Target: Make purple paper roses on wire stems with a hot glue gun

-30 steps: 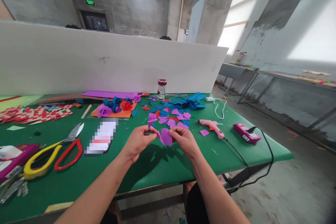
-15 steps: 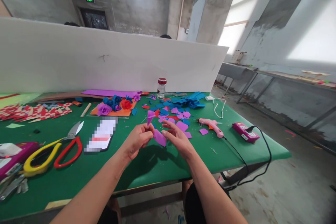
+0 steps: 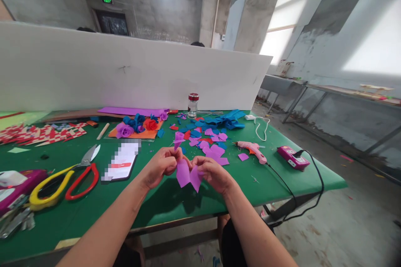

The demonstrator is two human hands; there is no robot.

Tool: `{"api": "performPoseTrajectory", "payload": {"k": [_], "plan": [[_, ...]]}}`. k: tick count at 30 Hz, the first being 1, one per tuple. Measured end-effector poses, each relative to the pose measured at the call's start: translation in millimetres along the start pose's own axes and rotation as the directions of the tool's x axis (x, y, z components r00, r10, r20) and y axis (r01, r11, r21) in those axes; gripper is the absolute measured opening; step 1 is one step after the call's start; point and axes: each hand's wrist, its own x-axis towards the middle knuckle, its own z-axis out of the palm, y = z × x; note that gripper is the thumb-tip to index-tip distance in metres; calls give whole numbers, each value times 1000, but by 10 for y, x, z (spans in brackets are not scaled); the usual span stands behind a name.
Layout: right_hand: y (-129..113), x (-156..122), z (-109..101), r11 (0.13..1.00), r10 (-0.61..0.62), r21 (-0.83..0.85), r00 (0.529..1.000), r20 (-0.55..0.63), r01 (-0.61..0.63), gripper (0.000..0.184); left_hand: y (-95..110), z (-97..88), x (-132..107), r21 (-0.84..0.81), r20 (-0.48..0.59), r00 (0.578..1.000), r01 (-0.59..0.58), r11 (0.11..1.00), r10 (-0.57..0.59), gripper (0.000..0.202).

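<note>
Head view. Around the hands: scissors [image 3: 67, 179] with one yellow and one red handle, lying open; phone [image 3: 122, 160], left of the left hand; orange sheet [image 3: 147, 134] bearing paper roses [image 3: 138, 125] in purple, blue and red; loose petals [image 3: 216, 151], purple, blue and red, just beyond the hands; blue paper strips [image 3: 230, 119]; glass jar [image 3: 193, 106], red lid, upright; pink glue gun [image 3: 254, 150], on its side; purple box [image 3: 293, 157] with black cable. Item partly in the way: the fingers, covering the upper edges of the held paper.

Left hand [image 3: 159, 167]: fingers curled, pinching purple paper [image 3: 183, 173] beneath a small purple bud [image 3: 178, 137]. Right hand [image 3: 214, 172]: thumb and fingers pinching the adjoining purple lobe [image 3: 196, 179]. Paper hangs between both hands, above the table; one piece or two, cannot tell.

Changed since half a second ago: right hand, then spread beside the paper, now closed on it; a second lobe now shows.

Surface: green table [image 3: 250, 192]. Room: upright white board [image 3: 150, 71] along the rear edge, grey walls, lit exit sign [image 3: 107, 0].
</note>
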Motion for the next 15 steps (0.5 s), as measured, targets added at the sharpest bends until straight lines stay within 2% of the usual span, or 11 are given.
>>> {"api": "performPoseTrajectory", "payload": {"k": [3,8,13,15], "plan": [[11,-19,-26,999,14,36,999,-30,-13,11,-9,-36,9,20,30,1000,-8,1000,7,6],[13,-24,1,997,-24,-76,994,-104,16,20,-70,-88,56,42,-35,999,1,999,0,7],[16,14,18,962,-138,-262,967,-214,79,20,-106,-35,93,66,-118,992,49,997,-41,36],[20,29,18,943,-179,-322,948,-263,89,17,-106,9,98,85,-141,989,63,994,-50,40]]}}
